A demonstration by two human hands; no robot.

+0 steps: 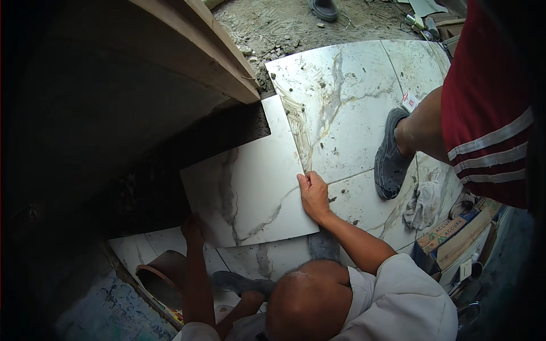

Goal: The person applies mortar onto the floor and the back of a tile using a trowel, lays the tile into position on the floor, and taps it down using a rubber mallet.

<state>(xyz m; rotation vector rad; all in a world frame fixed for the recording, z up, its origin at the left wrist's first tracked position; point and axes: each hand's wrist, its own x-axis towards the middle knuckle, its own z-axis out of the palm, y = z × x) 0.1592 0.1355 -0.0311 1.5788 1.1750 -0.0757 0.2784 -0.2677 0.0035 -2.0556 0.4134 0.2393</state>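
Neither of my own hands shows in the head view. Below me a crouching person in a white shirt [398, 301] holds a white marble-patterned tile [250, 187] flat over a dark gap in the floor. One of that person's hands [313, 194] grips the tile's right edge, where it meets the laid tiles [352, 102]. The other hand [192, 227] rests at the tile's lower left corner. The tile's far left corner reaches into shadow under a wooden ledge [216, 51].
A leg in red striped shorts [489, 113] and a grey shoe [389, 162] stands on the laid tiles at right. A crumpled rag [425, 204] and cardboard boxes [455, 233] lie beside it. A brown bowl [159, 278] sits lower left. Bare gritty ground [278, 23] lies beyond.
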